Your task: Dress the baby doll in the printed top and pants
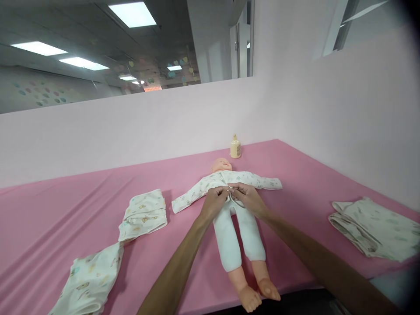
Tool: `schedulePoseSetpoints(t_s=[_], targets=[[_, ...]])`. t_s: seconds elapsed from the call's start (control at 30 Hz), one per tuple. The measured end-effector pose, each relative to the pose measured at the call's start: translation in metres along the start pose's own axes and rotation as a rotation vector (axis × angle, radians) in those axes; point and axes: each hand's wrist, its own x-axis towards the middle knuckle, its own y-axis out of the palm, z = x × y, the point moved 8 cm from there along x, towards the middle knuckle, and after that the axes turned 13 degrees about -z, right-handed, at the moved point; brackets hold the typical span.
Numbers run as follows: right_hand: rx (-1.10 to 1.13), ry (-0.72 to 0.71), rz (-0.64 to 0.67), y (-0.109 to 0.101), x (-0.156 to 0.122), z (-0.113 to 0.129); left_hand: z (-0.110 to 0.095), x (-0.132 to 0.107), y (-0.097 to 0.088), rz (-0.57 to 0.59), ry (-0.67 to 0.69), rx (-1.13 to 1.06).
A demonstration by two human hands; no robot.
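A baby doll (239, 236) lies on its back on a pink sheet, head away from me, bare feet toward the near edge. It wears a patterned long-sleeved baby shirt (243, 176) with both sleeves spread out, and white cloth covers its legs. Over the doll's waist, my left hand (216, 200) and my right hand (248, 197) meet with fingertips pinched together. Both are closed on the shirt's lower front, where a thin pale strip shows between them. Whether that strip is a tie or the hem, I cannot tell.
Folded patterned baby clothes (144, 214) lie to the left, with another patterned cloth piece (90, 280) nearer me. At right rests a folded cloth (377, 227). A cream pump bottle (235, 148) stands beyond the doll's head. Pale walls (157, 127) border the pink-covered table (183, 258).
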Motion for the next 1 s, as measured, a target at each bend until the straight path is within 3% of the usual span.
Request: schedulePoseSetpoints(t_s=[0.1,0.43,0.6,0.83,1.0], targets=[[-0.012,-0.023,0.026,0.003,-0.001,0.003,0.003,0.002,-0.003,0.020,-0.075,-0.039],[-0.102,-0.138,0.026,0.005,-0.002,0.011,0.012,0.006,-0.004,0.049,-0.131,-0.147],[-0.256,-0.223,-0.041,0.003,-0.006,0.018,0.013,0.008,-0.005,0.033,-0.054,-0.157],[-0.633,-0.708,-0.161,0.003,-0.024,0.029,0.008,0.009,-0.009,-0.066,0.075,-0.067],[-0.726,-0.859,-0.199,0.006,-0.031,0.031,0.008,0.005,-0.005,-0.091,0.111,0.065]])
